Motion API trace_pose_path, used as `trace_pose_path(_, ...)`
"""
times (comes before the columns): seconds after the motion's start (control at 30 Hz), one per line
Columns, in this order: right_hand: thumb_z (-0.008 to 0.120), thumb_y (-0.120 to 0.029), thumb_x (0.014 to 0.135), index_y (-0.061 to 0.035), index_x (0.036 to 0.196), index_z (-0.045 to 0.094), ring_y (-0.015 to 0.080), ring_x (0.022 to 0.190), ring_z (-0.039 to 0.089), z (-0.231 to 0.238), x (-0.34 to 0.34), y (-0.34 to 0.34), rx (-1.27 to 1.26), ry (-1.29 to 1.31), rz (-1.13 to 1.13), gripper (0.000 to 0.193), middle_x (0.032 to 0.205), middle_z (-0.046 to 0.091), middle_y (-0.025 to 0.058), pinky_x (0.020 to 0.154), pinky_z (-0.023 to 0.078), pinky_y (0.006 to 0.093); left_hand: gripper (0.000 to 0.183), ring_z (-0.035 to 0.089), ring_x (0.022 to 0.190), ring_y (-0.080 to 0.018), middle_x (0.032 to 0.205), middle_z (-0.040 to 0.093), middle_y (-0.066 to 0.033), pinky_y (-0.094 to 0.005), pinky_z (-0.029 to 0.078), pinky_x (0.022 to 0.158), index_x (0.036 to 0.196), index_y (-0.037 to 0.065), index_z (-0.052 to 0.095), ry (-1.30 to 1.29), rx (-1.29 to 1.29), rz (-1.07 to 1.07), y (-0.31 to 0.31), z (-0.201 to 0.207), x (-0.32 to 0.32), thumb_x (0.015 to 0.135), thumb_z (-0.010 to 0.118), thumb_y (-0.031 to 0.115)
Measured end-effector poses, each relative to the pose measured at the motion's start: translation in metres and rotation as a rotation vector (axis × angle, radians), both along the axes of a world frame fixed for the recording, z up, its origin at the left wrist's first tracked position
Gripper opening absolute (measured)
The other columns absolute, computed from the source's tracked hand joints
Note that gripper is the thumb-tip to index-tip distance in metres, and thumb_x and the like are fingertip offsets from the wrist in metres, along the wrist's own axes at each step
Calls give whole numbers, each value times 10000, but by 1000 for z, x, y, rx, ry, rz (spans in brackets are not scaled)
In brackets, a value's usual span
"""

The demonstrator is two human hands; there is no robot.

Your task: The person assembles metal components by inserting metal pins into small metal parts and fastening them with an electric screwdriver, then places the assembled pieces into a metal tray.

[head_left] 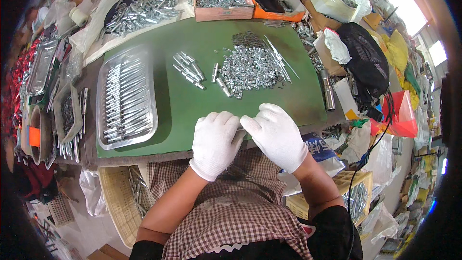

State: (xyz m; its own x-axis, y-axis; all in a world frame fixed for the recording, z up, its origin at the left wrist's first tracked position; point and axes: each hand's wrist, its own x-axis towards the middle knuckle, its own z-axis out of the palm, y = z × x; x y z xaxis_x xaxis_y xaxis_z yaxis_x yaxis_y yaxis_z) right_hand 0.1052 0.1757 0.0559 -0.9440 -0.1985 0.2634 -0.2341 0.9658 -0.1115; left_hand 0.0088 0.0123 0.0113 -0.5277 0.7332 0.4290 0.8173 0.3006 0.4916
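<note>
White knit gloves cover both hands, which meet over the near edge of the green mat [187, 115]. My left hand [216, 142] is closed, its thumb and fingers pinched together. Against it, my right hand [276, 135] is also closed, fingertips touching the left ones. A sliver of something grey shows between them; the gloves hide the rest. Just beyond lies a heap of short silver metal pieces [250, 70], with two loose metal cylinders [223, 87] at its left side. Farther left is a small group of metal rods [189, 70].
At the left, a clear plastic tray [155, 110] holds rows of metal rods. Thin metal rods [279, 58] and dark small pins [248, 39] lie past the heap. A pink box [224, 14] of metal parts stands at the back. Yellow crates [113, 202] sit below the table.
</note>
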Motion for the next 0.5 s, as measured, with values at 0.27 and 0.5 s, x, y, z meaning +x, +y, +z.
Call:
trace_pose_path(0.27, 646, -169, 946, -60, 1319, 654, 434, 1025, 648, -30, 52, 98, 68, 450, -711, 389, 1066, 674, 227, 893, 501, 547, 150, 638, 841, -293, 883, 655, -38, -449, 463, 742, 900, 142, 691, 16, 49, -1, -1, -1, 1, 794, 796, 133)
trace_pose_path(0.5, 627, -95, 970, -39, 1509, 553, 411, 1128, 628, -42, 69, 105, -258, 351, -858, 546, 1240, 641, 254, 1026, 484, 480, 152, 637, 833, -287, 887, 660, -31, -444, 463, 734, 898, 144, 690, 34, 81, 17, -1, -6, 1, 785, 789, 118)
